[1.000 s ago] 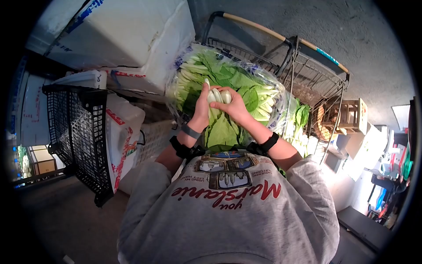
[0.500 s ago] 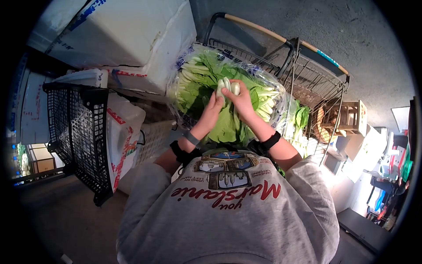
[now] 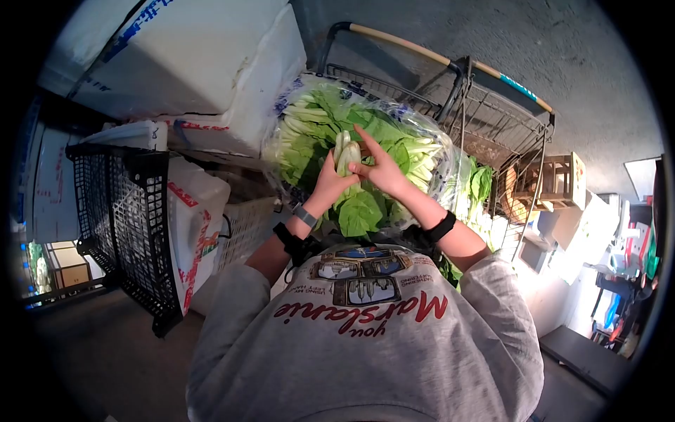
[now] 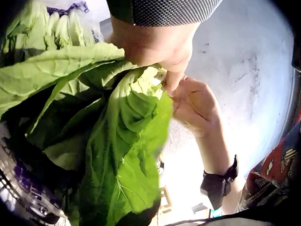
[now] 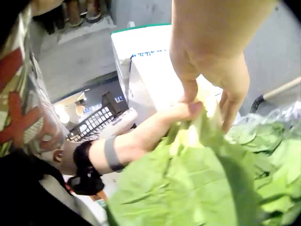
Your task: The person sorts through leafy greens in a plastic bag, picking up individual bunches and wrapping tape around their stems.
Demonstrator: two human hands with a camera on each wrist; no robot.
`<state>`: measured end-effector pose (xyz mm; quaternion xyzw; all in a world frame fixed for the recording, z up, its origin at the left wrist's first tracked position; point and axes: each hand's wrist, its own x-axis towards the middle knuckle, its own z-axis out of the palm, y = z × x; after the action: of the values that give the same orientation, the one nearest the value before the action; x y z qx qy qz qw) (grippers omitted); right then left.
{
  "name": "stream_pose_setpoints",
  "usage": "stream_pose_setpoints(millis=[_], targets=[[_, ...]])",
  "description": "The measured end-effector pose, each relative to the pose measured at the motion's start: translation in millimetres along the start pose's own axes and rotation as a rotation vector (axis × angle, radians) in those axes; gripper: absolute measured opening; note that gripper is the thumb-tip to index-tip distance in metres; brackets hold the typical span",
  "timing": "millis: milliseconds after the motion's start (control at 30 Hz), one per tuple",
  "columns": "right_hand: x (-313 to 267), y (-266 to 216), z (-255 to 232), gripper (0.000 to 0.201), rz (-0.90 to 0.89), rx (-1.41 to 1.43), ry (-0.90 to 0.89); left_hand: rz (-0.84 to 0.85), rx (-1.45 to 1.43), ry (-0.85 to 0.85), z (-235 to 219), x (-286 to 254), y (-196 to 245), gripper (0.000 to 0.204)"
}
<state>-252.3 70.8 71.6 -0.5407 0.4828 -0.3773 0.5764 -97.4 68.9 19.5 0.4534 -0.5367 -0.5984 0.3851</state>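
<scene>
In the head view my left hand [image 3: 329, 186] grips a small bunch of bok choy [image 3: 346, 156], its pale stems pointing away from me and its green leaves hanging toward my body. My right hand [image 3: 385, 174] is close beside the stems, thumb against them, with the forefinger stretched out clear of them. Broad leaves of the bunch fill much of the left wrist view, where the pale stem bases lie at the left fingers. Below both hands more bok choy [image 3: 304, 125] lies heaped in clear plastic, stems outward and leaves toward the middle.
Wire shopping carts [image 3: 492, 116] stand behind and right of the heap. White foam boxes [image 3: 190, 63] are stacked at the left, near a black plastic crate [image 3: 119, 218] and a white slatted basket [image 3: 246, 228]. A wooden stool [image 3: 559, 181] is farther right.
The left hand now grips the bunch lower on the stems. My right hand has loosened from around them, its fingers straightened away. The leaves have swung and spread below.
</scene>
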Motion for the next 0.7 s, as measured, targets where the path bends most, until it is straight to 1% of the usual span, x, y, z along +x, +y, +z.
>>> stream_pose_setpoints(millis=[33, 67, 100, 167, 233, 300, 333, 367, 433, 500, 533, 600, 633, 667, 700], targets=[[1, -5, -8, 0.079, -0.074, -0.259, -0.039, -0.002, -0.038, -0.063, 0, 0, -2, 0.077], [1, -14, -16, 0.085, -0.167, -0.355, -0.017, -0.003, -0.075, -0.125, 0, 0, -5, 0.076], [4, -14, -22, 0.085, -0.165, -0.355, -0.014, -0.005, -0.075, -0.129, 2, -1, -2, 0.076], [11, -15, -32, 0.086, -0.301, -0.579, -0.193, -0.079, -0.152, -0.171, 6, -2, 4, 0.077], [11, -18, -30, 0.083, -0.288, -0.576, -0.168, -0.089, -0.166, -0.170, 9, 2, 5, 0.077], [11, -17, -28, 0.080, -0.224, -0.628, -0.131, -0.097, -0.181, -0.165, 12, 5, 1, 0.077], [11, -16, -26, 0.080, -0.223, -0.629, -0.130, -0.074, -0.148, -0.110, 15, 6, -7, 0.077], [11, -16, -25, 0.078, -0.197, -0.662, -0.145, -0.051, -0.116, -0.055, 18, 8, -16, 0.077], [14, -16, -26, 0.076, -0.170, -0.696, -0.158, -0.046, -0.144, -0.067, 20, 14, -30, 0.076], [19, -13, -29, 0.072, -0.102, -0.671, -0.230, -0.044, -0.171, -0.081, 21, 20, -39, 0.076], [22, -10, -31, 0.072, -0.098, -0.670, -0.225, -0.043, -0.130, -0.077, 21, 22, -41, 0.075], [28, 1, -40, 0.071, -0.035, -0.627, -0.262, -0.040, -0.091, -0.088, 23, 28, -45, 0.074], [29, 7, -44, 0.071, -0.028, -0.629, -0.251, -0.033, -0.086, -0.081, 23, 31, -46, 0.074], [29, 14, -49, 0.071, -0.084, -0.542, -0.263, -0.026, -0.082, -0.074, 22, 35, -47, 0.073], [29, 20, -54, 0.071, -0.140, -0.453, -0.275, -0.067, -0.189, -0.094, 21, 39, -45, 0.069]])
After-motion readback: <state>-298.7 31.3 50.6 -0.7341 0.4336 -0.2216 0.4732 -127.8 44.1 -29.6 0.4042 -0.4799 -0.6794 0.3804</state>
